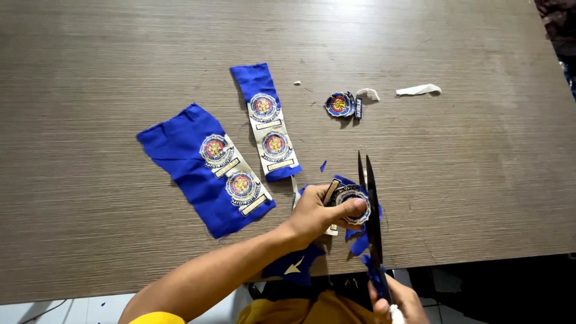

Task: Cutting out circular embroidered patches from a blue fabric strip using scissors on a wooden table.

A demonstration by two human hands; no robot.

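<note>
Already one trimmed badge (340,104) lies well beyond the fingers. Left hand (318,211) pinches a round badge (353,203); right hand (393,300) grips scissors (372,210), blades slightly parted beside it. Two uncut blue strips (207,168) (267,123) remain left.

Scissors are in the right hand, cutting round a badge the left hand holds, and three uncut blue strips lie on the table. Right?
Not quite. The head view shows two blue strips on the table, not three; each bears two badges. The rest stands: the right hand holds the scissors, and the left hand holds the badge being cut.
</note>
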